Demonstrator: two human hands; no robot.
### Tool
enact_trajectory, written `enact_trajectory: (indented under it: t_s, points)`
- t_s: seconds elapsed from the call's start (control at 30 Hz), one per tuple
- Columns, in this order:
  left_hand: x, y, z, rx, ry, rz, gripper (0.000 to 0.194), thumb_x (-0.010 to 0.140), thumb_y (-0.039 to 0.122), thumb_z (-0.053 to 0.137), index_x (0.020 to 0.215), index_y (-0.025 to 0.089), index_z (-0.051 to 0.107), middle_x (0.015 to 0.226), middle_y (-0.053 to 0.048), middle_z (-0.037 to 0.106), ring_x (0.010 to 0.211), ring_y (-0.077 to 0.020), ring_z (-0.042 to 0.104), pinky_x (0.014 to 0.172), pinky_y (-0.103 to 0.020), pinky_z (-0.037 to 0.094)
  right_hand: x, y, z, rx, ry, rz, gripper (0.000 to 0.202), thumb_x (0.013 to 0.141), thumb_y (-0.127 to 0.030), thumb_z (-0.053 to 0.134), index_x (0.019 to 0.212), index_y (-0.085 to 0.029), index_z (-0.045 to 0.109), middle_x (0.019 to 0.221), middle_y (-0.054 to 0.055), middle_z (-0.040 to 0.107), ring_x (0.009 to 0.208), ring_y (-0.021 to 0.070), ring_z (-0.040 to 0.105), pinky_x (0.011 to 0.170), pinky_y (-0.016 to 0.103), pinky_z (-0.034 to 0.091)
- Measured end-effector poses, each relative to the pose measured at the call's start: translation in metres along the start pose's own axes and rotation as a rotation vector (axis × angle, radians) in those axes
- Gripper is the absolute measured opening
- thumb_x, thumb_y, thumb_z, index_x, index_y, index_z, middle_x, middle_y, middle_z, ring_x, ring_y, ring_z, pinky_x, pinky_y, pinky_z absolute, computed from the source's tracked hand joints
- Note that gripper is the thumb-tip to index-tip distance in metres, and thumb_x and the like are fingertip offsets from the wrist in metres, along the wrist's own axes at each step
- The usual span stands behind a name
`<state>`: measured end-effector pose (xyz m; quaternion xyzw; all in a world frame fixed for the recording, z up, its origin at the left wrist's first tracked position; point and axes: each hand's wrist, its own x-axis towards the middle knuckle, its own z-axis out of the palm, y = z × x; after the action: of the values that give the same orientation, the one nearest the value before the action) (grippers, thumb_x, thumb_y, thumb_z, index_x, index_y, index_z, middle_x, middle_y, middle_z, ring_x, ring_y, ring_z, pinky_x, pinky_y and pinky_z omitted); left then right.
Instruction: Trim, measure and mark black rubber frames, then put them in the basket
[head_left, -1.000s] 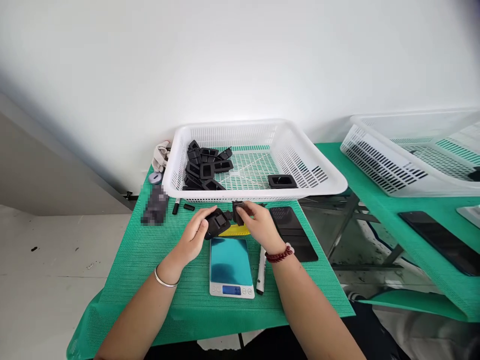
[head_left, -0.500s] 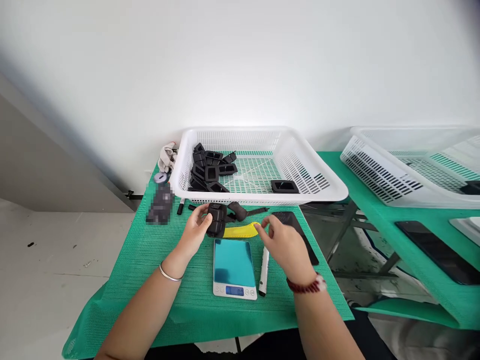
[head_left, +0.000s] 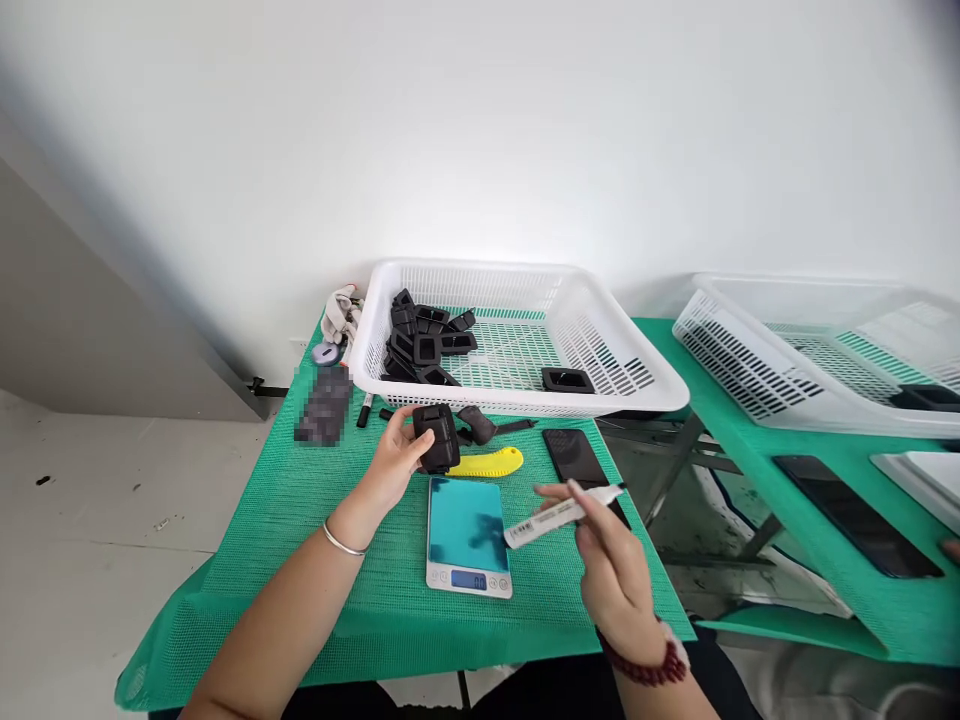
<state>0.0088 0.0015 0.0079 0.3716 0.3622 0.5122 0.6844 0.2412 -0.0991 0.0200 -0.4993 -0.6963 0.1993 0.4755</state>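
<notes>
My left hand (head_left: 397, 452) grips a black plastic part (head_left: 436, 438) shaped like a rounded rectangular frame, held just above the table. Between the fingers of my right hand (head_left: 611, 560) is a white marker pen (head_left: 551, 520), tilted, its dark end pointing up to the right. Under the pen's lower end is the right edge of a digital scale (head_left: 466, 525) reading about zero. A yellow-handled utility knife (head_left: 487, 463) lies beyond the scale, beside the black part. Behind it are some dark scraps (head_left: 480, 425), whose kind I cannot make out.
A white plastic basket (head_left: 637, 392) at the back holds several black parts (head_left: 427, 348). A dark phone (head_left: 574, 455) lies right of the knife. At the left are gloves (head_left: 339, 315), a round lid (head_left: 325, 354) and a blurred-out item (head_left: 324, 405). Another basket (head_left: 720, 365) and phone (head_left: 855, 515) occupy the right table.
My right hand has left the knife, taken up the marker from beside the scale and drawn back toward me. My left hand keeps the black part, now turned slightly.
</notes>
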Motion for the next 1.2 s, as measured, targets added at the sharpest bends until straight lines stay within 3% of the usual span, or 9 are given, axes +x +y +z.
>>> enact_trajectory:
  t_s: [0.07, 0.13, 0.23, 0.37, 0.6, 0.8, 1.2]
  points:
    - [0.001, -0.002, 0.0, 0.027, -0.002, -0.006, 0.045, 0.074, 0.038, 0.071, 0.11, 0.022, 0.049, 0.097, -0.005, 0.067, 0.083, -0.0175, 0.067, 0.065, -0.026, 0.054, 0.017, -0.007, 0.009, 0.15, 0.089, -0.03, 0.032, 0.093, -0.026, 0.04, 0.125, -0.031, 0.037, 0.113, 0.009, 0.064, 0.086, 0.0209, 0.066, 0.072, 0.041, 0.054]
    - [0.002, -0.003, -0.001, 0.039, 0.001, -0.001, 0.047, 0.073, 0.038, 0.072, 0.11, 0.021, 0.049, 0.097, -0.006, 0.068, 0.084, -0.0191, 0.067, 0.065, -0.027, 0.054, 0.037, -0.01, 0.026, 0.185, 0.163, -0.049, 0.025, 0.088, -0.028, 0.052, 0.108, -0.029, 0.037, 0.098, 0.005, 0.069, 0.073, 0.0188, 0.067, 0.071, 0.04, 0.054]
    - [0.004, -0.003, -0.001, 0.043, 0.034, 0.017, 0.048, 0.071, 0.038, 0.074, 0.109, 0.021, 0.05, 0.097, -0.006, 0.069, 0.085, -0.0207, 0.068, 0.067, -0.03, 0.055, 0.06, -0.001, 0.055, 0.156, 0.09, -0.003, 0.024, 0.09, -0.049, 0.043, 0.091, -0.026, 0.038, 0.075, 0.004, 0.068, 0.067, 0.0195, 0.065, 0.064, 0.037, 0.053]
    - [0.006, -0.002, -0.002, 0.059, 0.101, 0.022, 0.05, 0.068, 0.037, 0.076, 0.108, 0.021, 0.051, 0.096, -0.006, 0.069, 0.083, -0.0212, 0.068, 0.067, -0.031, 0.055, 0.067, 0.02, 0.078, 0.179, 0.011, -0.072, 0.04, 0.089, -0.057, 0.037, 0.109, -0.023, 0.039, 0.076, 0.003, 0.063, 0.063, 0.0167, 0.061, 0.059, 0.033, 0.05]
    - [0.005, 0.001, 0.001, 0.058, 0.157, 0.042, 0.051, 0.067, 0.031, 0.077, 0.109, 0.02, 0.051, 0.098, -0.006, 0.07, 0.092, -0.0214, 0.067, 0.078, -0.033, 0.055, 0.063, 0.026, 0.08, 0.076, 0.046, -0.019, 0.025, 0.09, -0.036, 0.044, 0.109, -0.022, 0.036, 0.073, 0.0, 0.06, 0.057, 0.0139, 0.06, 0.053, 0.028, 0.048]
    - [0.004, -0.002, 0.001, 0.095, 0.088, 0.052, 0.047, 0.071, 0.031, 0.075, 0.11, 0.022, 0.051, 0.098, -0.006, 0.07, 0.089, -0.0214, 0.068, 0.075, -0.032, 0.055, 0.066, 0.016, 0.08, -0.028, 0.042, -0.119, 0.02, 0.084, -0.024, 0.052, 0.1, -0.024, 0.04, 0.066, -0.003, 0.063, 0.053, 0.0144, 0.062, 0.045, 0.024, 0.045]
    - [0.003, -0.004, 0.001, 0.092, 0.053, 0.063, 0.046, 0.072, 0.029, 0.074, 0.111, 0.023, 0.051, 0.097, -0.005, 0.071, 0.083, -0.0188, 0.068, 0.067, -0.027, 0.054, 0.067, 0.017, 0.078, -0.051, 0.076, -0.12, 0.02, 0.083, -0.03, 0.056, 0.099, -0.022, 0.047, 0.068, -0.001, 0.064, 0.054, 0.0141, 0.061, 0.048, 0.024, 0.046]
